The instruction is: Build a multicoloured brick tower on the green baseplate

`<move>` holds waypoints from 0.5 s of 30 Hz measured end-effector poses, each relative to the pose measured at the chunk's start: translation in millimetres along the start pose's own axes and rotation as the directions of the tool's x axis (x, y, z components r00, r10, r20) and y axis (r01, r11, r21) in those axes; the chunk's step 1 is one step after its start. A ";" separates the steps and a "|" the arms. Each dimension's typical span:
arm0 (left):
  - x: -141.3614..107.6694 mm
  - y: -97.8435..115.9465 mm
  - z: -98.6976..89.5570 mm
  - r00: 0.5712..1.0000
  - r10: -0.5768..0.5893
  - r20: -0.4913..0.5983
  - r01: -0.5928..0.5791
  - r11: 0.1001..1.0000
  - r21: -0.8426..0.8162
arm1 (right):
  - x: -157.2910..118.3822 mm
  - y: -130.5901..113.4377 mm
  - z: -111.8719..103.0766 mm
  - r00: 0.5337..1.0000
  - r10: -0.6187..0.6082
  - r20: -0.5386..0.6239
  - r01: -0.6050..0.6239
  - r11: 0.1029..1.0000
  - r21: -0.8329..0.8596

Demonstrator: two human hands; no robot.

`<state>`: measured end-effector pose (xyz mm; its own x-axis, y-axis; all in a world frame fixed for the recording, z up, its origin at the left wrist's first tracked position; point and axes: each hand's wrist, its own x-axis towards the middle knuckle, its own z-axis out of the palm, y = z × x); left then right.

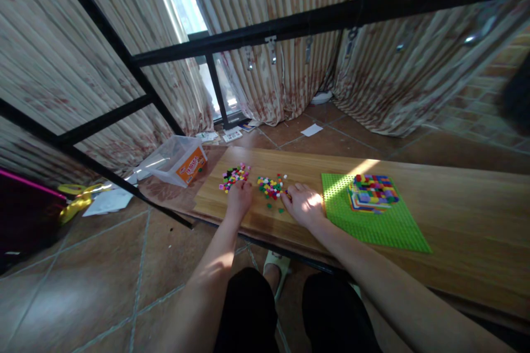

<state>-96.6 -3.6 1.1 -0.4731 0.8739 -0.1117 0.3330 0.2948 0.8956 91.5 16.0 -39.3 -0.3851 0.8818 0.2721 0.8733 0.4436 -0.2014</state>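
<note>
My left hand [240, 197] rests at the near edge of a loose pile of small toy bricks [234, 175], mostly pink, black and white. Its fingers are curled down, and what they hold, if anything, is hidden. At the right edge of a second pile of mixed-colour bricks [269, 186] is my right hand [304, 203], thumb and fingers bent close together; anything between them is too small to name. To its right lies a green baseplate [372, 229], bearing a blocky, multicoloured brick build [372, 193]. A few green bricks [281, 210] lie apart, nearer to me.
A clear plastic box [176, 160] with an orange label stands past the left end of the wooden tabletop [464, 215]. A black metal frame [290, 25] crosses in front of striped curtains [256, 0]. Papers [312, 130] lie on the tiled floor.
</note>
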 end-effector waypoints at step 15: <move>32.1 -0.8 24.5 0.947 0.163 0.277 -0.321 0.542 0.776 | 1.9 2.4 1.8 1.000 0.018 0.014 -0.018 0.999 0.032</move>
<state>-92.0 33.7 -13.8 -0.1676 0.9827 -0.0788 0.9657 0.1797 0.1873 92.4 19.1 -40.9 -0.3735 0.8917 0.2556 0.8701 0.4323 -0.2367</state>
